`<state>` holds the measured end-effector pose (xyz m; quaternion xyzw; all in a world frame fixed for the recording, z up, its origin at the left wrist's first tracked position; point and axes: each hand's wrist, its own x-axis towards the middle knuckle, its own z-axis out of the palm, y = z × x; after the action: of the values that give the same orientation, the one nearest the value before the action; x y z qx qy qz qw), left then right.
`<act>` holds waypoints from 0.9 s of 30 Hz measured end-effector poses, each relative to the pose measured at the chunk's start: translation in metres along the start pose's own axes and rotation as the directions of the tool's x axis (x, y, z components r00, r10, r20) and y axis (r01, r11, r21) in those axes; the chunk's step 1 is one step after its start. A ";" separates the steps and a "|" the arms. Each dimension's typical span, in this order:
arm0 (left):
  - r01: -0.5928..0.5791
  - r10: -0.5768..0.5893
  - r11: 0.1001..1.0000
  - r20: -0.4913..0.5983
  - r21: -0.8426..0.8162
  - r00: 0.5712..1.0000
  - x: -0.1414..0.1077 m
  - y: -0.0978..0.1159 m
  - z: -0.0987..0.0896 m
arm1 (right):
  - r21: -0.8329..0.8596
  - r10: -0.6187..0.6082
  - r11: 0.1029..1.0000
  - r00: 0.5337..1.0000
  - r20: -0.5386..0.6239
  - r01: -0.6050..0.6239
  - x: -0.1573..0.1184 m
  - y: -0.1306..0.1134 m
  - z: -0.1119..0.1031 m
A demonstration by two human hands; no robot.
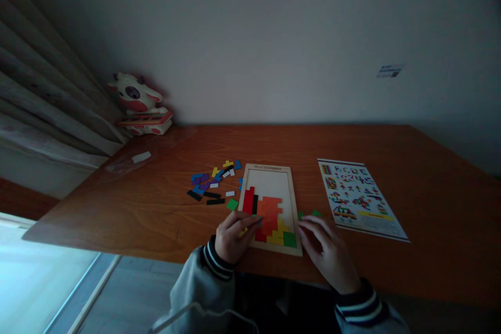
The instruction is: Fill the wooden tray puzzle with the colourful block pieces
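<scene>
A wooden puzzle tray (291, 182) lies on the table, its lower half filled with red, black, orange, yellow and green pieces. Over its left edge, my left hand (234, 236) has its fingers pinched together; what they hold, if anything, is too small to make out. My right hand (331, 251) is beside the tray's lower right edge, thumb and fingers apart. Just beyond its fingertips sit green pieces (317, 213). A green square piece (232, 204) lies left of the tray, near my left hand. The tray's upper part shows its bare pale base.
Loose blue, purple, yellow, black and white pieces (213, 194) are scattered left of the tray. A printed pattern sheet (358, 195) lies to the right. At the back left stand a cow toy (143, 104) and a plastic bag with a white label (141, 157). The wooden table (274, 143) meets the wall.
</scene>
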<state>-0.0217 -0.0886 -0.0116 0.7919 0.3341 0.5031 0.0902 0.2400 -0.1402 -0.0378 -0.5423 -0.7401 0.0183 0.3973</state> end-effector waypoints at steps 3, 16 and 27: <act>-0.086 0.088 0.996 0.092 -0.023 0.992 -0.009 0.016 0.013 | 0.107 -0.048 0.993 0.998 0.032 0.044 0.002 -0.011 -0.001; -0.199 0.242 0.960 0.226 -0.199 0.944 -0.006 0.018 0.021 | 0.385 -0.107 0.922 0.982 0.154 0.040 0.004 -0.022 -0.005; -0.113 0.115 0.993 0.167 -0.018 0.979 -0.006 0.023 0.021 | 0.422 0.205 0.875 0.971 0.123 -0.238 -0.003 -0.013 -0.004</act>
<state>0.0053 -0.1058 -0.0150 0.8489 0.2773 0.4404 0.0925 0.2325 -0.1500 -0.0303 -0.5203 -0.6645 0.2479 0.4756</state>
